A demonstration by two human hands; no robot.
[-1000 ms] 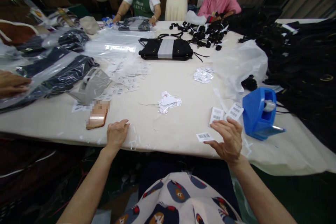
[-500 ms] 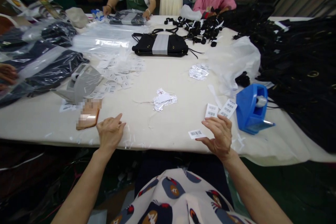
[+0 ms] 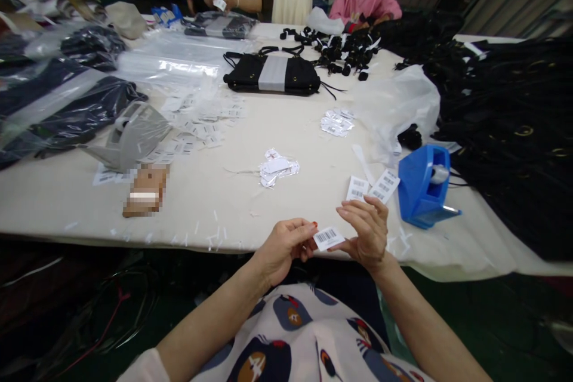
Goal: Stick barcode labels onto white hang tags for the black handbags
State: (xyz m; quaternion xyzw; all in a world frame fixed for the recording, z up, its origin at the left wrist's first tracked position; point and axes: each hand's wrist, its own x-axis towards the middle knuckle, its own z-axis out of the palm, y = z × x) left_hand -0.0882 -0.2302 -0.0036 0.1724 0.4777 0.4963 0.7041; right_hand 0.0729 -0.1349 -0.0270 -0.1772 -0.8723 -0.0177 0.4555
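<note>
A white barcode label [image 3: 328, 238] is between my two hands near the table's front edge. My left hand [image 3: 289, 245] pinches its left end between thumb and fingers. The thumb of my right hand [image 3: 367, 230] meets the label's right side, while its other fingers are raised and apart from the thumb. Just behind my right fingers are a barcode card [image 3: 357, 187] and a longer barcode strip [image 3: 385, 185]. A blue tape dispenser [image 3: 423, 185] stands right of that hand. White tags [image 3: 277, 167] lie in a small pile farther back.
A black bag [image 3: 272, 74] with a pale band lies mid-table. At left are a grey tape dispenser [image 3: 134, 134], a phone [image 3: 147, 191] and plastic-wrapped bags [image 3: 58, 101]. Black goods [image 3: 505, 125] are heaped at right. Several people stand or sit across the table.
My left hand has moved right from beside the phone and taken hold of the label at my right hand. Across the table, the person in the green apron has raised their hands with a white tag.
</note>
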